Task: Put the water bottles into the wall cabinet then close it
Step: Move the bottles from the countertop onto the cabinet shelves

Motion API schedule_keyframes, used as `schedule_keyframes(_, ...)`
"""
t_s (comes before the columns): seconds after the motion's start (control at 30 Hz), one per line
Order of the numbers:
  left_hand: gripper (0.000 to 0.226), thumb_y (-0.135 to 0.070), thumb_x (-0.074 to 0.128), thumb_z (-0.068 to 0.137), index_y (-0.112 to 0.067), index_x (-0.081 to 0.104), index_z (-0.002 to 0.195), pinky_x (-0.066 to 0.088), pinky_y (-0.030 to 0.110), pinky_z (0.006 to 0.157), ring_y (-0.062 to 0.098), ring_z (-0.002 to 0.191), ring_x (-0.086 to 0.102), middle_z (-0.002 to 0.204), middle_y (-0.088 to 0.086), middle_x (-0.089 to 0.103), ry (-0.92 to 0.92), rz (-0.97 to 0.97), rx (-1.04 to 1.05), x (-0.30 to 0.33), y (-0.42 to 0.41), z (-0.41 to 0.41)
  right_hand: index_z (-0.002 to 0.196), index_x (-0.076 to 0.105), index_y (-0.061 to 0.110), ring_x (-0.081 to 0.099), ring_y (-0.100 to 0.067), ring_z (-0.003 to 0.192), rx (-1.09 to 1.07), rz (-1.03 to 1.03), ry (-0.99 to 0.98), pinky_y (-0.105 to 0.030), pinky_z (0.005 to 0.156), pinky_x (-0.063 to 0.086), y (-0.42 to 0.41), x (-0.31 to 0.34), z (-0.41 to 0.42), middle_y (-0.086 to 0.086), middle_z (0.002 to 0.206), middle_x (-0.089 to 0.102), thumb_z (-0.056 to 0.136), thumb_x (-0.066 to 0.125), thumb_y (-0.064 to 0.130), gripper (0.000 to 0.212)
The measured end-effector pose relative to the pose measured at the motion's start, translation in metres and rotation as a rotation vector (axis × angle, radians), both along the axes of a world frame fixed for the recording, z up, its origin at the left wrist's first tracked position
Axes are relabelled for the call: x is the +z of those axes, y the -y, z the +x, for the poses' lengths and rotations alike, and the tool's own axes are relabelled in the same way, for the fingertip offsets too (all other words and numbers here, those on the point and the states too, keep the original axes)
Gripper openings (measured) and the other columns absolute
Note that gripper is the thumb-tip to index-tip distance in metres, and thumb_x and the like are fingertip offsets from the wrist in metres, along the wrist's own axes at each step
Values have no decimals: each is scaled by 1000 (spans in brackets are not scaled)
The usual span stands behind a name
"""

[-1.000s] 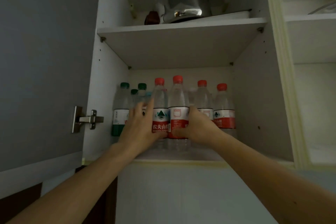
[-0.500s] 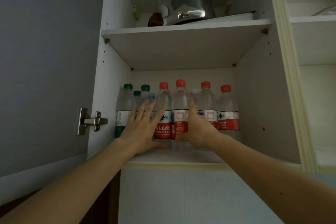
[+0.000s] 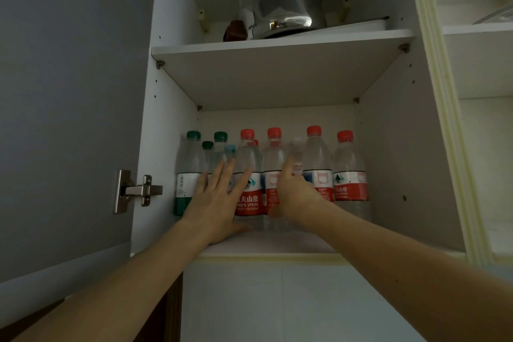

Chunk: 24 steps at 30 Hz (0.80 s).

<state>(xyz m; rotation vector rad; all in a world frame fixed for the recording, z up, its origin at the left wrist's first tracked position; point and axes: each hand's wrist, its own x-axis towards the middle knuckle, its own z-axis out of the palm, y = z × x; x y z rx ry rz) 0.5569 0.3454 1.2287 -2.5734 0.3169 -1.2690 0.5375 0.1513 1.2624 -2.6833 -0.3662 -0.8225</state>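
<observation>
Several water bottles stand upright on the lower shelf (image 3: 291,244) of the open wall cabinet. Red-capped ones fill the middle and right (image 3: 350,172); green-capped ones stand at the left (image 3: 190,166). My left hand (image 3: 219,200) is spread flat, fingers straight, in front of a red-labelled bottle (image 3: 248,158). My right hand (image 3: 294,194) lies with straight fingers against the neighbouring red-capped bottle (image 3: 273,158). Neither hand grips anything. The grey cabinet door (image 3: 69,105) hangs open at the left.
A steel kettle (image 3: 283,8) and a small brown object (image 3: 236,32) sit on the upper shelf (image 3: 277,44). A metal hinge (image 3: 136,190) joins the door to the cabinet's left wall. Open white shelving (image 3: 480,30) lies to the right.
Both hands have let go of the two front red-labelled bottles, opened out flat and drawn back slightly. The bottles now stand on the shelf on their own.
</observation>
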Motion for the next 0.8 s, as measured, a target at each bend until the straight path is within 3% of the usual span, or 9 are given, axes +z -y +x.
schedule_keyframes(0.07,124,-89,48,75,-36,-34,152,-6,57,124,29,152,-27,164,8,-33,-3,2,8,0,0,0,160,-5,2,56,-37,126,-99,-207,171,-44,93,53,0,-5,-6,-25,142,48,83,84,23,119)
schedule_keyframes(0.17,123,-87,49,76,-36,-36,150,-5,57,124,29,152,-26,164,7,-33,-10,2,15,1,-1,-2,156,16,0,40,-40,133,-210,-517,486,-48,103,46,9,-8,-12,-25,145,36,76,87,42,115)
schedule_keyframes(0.27,123,-86,49,78,-35,-39,146,-3,57,125,30,153,-25,164,7,-33,-8,14,11,1,-1,-4,161,-8,6,-1,-47,154,-225,-664,475,-60,123,13,25,-4,-6,-29,166,-5,79,74,65,130)
schedule_keyframes(0.33,123,-86,49,78,-34,-38,149,-2,58,124,31,153,-25,163,7,-35,-4,21,16,1,0,-5,157,-25,12,-21,-44,153,-206,-675,422,-65,123,-5,33,-2,3,-27,164,-25,80,64,75,134)
schedule_keyframes(0.5,124,-87,48,77,-34,-40,147,0,61,123,31,152,-27,162,7,-37,-8,31,51,1,1,-4,141,-45,16,-20,-38,155,-168,-639,426,-69,119,-10,39,-2,18,-23,164,-29,78,57,83,137)
schedule_keyframes(0.8,125,-89,47,76,-33,-39,148,3,63,122,31,153,-25,163,8,-35,-1,41,93,1,3,-2,154,-32,15,-17,-38,156,-203,-660,445,-68,117,-17,35,-5,25,-23,166,-24,80,53,85,133)
